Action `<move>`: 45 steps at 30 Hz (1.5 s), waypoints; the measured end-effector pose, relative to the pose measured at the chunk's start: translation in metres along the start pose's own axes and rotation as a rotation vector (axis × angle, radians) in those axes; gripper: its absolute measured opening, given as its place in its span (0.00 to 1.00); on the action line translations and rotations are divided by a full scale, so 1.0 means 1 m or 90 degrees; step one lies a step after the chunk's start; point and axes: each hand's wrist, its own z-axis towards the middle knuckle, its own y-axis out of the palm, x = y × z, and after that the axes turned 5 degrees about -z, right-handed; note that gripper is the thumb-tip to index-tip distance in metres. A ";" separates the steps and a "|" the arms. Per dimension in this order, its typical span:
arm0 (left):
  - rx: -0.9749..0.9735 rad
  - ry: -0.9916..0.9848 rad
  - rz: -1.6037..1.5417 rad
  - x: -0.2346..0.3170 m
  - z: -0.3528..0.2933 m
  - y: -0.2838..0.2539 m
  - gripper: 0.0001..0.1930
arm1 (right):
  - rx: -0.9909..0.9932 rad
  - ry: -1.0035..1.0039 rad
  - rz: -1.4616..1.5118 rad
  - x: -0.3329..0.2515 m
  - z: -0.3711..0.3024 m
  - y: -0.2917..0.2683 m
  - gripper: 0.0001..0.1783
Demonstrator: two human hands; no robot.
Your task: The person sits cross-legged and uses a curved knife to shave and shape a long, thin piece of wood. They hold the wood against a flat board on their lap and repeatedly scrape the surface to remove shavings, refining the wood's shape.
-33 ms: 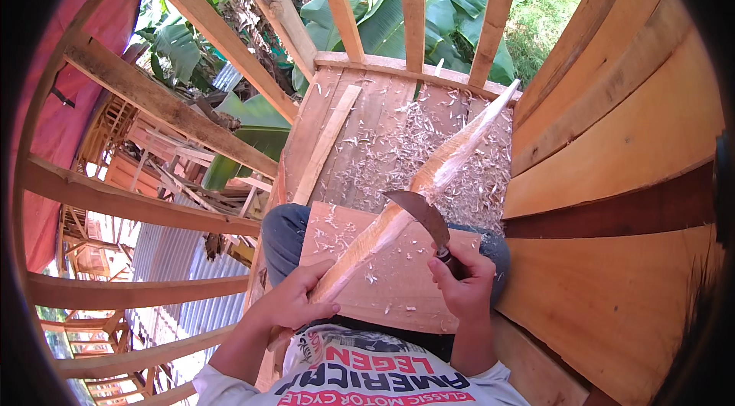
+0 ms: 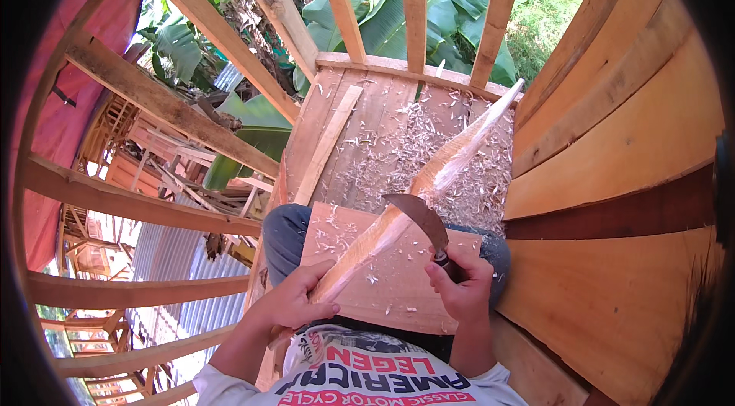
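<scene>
A long carved piece of wood, pale and tapering to a point at its far end, slants from my lap toward the far right. Around its near end my left hand is closed. My right hand grips the dark handle of a curved knife with a broad, hooked blade. That blade lies across the wood near its middle, its tip pointing left. Beneath the wood, a flat board rests over my thighs, with a few shavings on it.
Wood shavings litter the plank floor ahead. A loose narrow strip of wood lies at the left of the floor. Slatted railings stand left and ahead, and a plank wall rises at my right. Banana leaves grow beyond.
Almost nothing differs. My right hand and the knife have shifted very slightly left and toward me; my left hand keeps its hold on the wood.
</scene>
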 end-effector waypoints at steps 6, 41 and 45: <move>0.010 -0.021 -0.069 0.004 -0.001 0.002 0.30 | -0.071 0.139 0.188 -0.009 0.007 -0.006 0.14; -0.032 -0.007 -0.016 -0.002 0.004 0.005 0.27 | -0.098 0.207 0.277 -0.005 0.000 0.005 0.08; -0.045 -0.006 -0.002 -0.003 0.006 0.002 0.27 | 0.020 0.068 0.132 0.012 -0.005 0.024 0.08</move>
